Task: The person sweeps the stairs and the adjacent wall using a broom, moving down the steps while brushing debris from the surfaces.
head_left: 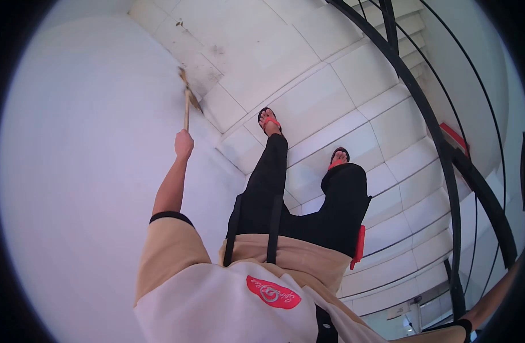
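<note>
Stair tiles (322,94): smooth, slightly glossy. Railing (420,106), right of frame: matt black. Trousers (325,228): matt cloth.

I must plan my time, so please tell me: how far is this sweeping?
Perhaps partway. Looks done: the steps by the feet show no clear dirt. In hand: the left hand holds the broom near the wall. Seems left: dark dirt and small bits on the landing.

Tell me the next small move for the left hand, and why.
Probably draw the brush across the dark smudges on the landing: the left hand holds its handle, its head is by the wall close to that dirt, and specks lie farther along.
</note>
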Demonstrator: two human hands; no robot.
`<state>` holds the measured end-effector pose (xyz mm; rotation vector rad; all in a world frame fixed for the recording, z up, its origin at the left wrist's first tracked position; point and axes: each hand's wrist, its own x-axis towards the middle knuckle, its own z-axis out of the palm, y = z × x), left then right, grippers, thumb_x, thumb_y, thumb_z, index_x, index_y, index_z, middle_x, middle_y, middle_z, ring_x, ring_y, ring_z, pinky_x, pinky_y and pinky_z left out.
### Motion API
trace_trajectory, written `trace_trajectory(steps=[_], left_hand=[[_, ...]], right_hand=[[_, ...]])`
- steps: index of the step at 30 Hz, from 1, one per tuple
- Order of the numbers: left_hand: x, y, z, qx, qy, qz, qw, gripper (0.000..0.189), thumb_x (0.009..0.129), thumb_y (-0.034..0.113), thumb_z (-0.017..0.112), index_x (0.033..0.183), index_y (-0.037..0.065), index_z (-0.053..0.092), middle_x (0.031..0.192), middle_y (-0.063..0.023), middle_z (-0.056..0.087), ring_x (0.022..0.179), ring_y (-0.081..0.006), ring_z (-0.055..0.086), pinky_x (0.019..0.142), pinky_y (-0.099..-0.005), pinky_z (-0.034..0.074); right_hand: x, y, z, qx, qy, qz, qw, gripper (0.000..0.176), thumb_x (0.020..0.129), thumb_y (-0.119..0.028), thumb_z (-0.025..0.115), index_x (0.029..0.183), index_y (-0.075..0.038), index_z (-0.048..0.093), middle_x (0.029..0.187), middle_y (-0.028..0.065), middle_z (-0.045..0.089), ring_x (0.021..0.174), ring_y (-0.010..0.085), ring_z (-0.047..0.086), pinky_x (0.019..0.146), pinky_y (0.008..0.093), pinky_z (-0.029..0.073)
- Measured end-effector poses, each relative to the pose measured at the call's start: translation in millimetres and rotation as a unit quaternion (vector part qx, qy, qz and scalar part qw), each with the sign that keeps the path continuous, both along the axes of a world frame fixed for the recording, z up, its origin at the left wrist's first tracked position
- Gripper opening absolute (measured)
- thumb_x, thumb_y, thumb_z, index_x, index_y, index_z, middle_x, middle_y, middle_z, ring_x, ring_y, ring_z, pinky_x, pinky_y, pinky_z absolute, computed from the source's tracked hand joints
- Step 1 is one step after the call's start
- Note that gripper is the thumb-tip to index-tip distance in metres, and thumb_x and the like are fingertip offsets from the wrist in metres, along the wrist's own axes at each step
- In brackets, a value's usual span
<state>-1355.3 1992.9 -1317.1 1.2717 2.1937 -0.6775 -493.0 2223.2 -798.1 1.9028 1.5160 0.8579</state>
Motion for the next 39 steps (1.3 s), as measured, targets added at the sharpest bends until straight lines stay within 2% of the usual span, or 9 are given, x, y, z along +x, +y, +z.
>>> trace_trajectory(steps=[6,10,14,20,26,28,30,33,39], left_hand=[[26.8,19.7,59.6,0.112,-0.099,-0.003,0.989,0.018,0.081,0.014,0.048,0.079,-0.004,0.051,0.068,-0.025,0.055,0.069,-0.0393,0.055,0.058,-0.0465,0.043],[-0.6,0.1,15.4,-0.01,-0.172,-0.122,0.977,0.016,0.079,0.014,0.048,0.084,-0.001,0.054,0.07,-0.0241,0.056,0.07,-0.0382,0.056,0.06,-0.0456,0.045],[-36.8,-4.5,-8.7,-0.086,-0.063,-0.211,0.972,0.021,0.08,0.017,0.043,0.081,0.001,0.057,0.078,-0.0207,0.058,0.073,-0.0376,0.057,0.063,-0.0465,0.047],[-39.6,49.2,-2.6,0.075,0.016,0.014,0.997,0.022,0.08,0.016,0.043,0.079,-0.002,0.056,0.077,-0.0222,0.058,0.073,-0.0391,0.057,0.062,-0.0474,0.046],[59.8,132.5,-15.9,0.27,-0.139,0.08,0.949,0.028,0.077,0.02,0.051,0.07,-0.006,0.059,0.064,-0.027,0.054,0.066,-0.0385,0.057,0.06,-0.0436,0.045],[108.6,158.8,-16.0,0.164,-0.24,0.167,0.942,0.029,0.077,0.022,0.052,0.07,-0.006,0.059,0.066,-0.0271,0.054,0.068,-0.0393,0.056,0.061,-0.0445,0.045],[126.7,154.8,-80.1,0.189,-0.236,-0.015,0.953,0.028,0.077,0.022,0.052,0.072,-0.005,0.059,0.069,-0.0253,0.056,0.069,-0.039,0.057,0.062,-0.0455,0.045],[150.8,144.8,-77.5,0.047,-0.203,-0.106,0.972,0.024,0.08,0.02,0.045,0.083,-0.001,0.056,0.083,-0.0238,0.057,0.077,-0.0393,0.056,0.068,-0.0467,0.045],[3.6,83.6,-74.9,-0.095,-0.04,-0.12,0.987,0.029,0.083,0.014,0.032,0.096,0.015,0.058,0.093,-0.0134,0.058,0.087,-0.0313,0.057,0.071,-0.0432,0.046]], right_hand=[[12.8,-2.2,-0.5,0.021,0.004,0.065,0.998,0.051,0.084,-0.05,0.033,0.079,-0.006,0.057,0.068,0.0171,0.057,0.059,0.0386,0.052,0.047,0.0443,0.039],[8.5,-2.4,3.2,-0.011,0.001,0.017,1.0,0.05,0.084,-0.051,0.033,0.082,-0.006,0.057,0.068,0.0177,0.057,0.059,0.0391,0.053,0.047,0.0451,0.039],[6.0,-7.4,2.3,-0.003,0.016,0.008,1.0,0.051,0.084,-0.052,0.034,0.084,-0.007,0.057,0.067,0.0174,0.057,0.06,0.0391,0.053,0.048,0.0455,0.039],[16.6,-6.1,2.9,0.016,-0.008,0.057,0.998,0.052,0.082,-0.054,0.034,0.081,-0.008,0.057,0.067,0.0168,0.057,0.059,0.0389,0.053,0.046,0.0454,0.04],[5.4,-6.5,0.1,0.006,-0.015,0.07,0.997,0.051,0.082,-0.054,0.034,0.078,-0.008,0.056,0.064,0.0158,0.056,0.056,0.0381,0.052,0.044,0.0453,0.039],[4.0,-7.6,0.1,0.008,-0.019,0.06,0.998,0.051,0.082,-0.053,0.035,0.077,-0.007,0.056,0.063,0.0157,0.056,0.055,0.038,0.052,0.044,0.045,0.039],[5.1,-9.4,1.1,0.006,-0.018,0.044,0.999,0.051,0.082,-0.053,0.034,0.076,-0.007,0.055,0.063,0.0156,0.055,0.055,0.0377,0.052,0.044,0.0447,0.039],[6.4,-9.4,4.3,0.005,-0.014,0.039,0.999,0.053,0.082,-0.054,0.034,0.074,-0.006,0.055,0.062,0.0153,0.055,0.055,0.037,0.052,0.044,0.0443,0.038],[6.3,-14.7,5.2,0.019,-0.016,0.071,0.997,0.055,0.082,-0.056,0.033,0.075,-0.006,0.056,0.062,0.0153,0.055,0.054,0.0366,0.052,0.043,0.0443,0.038]])
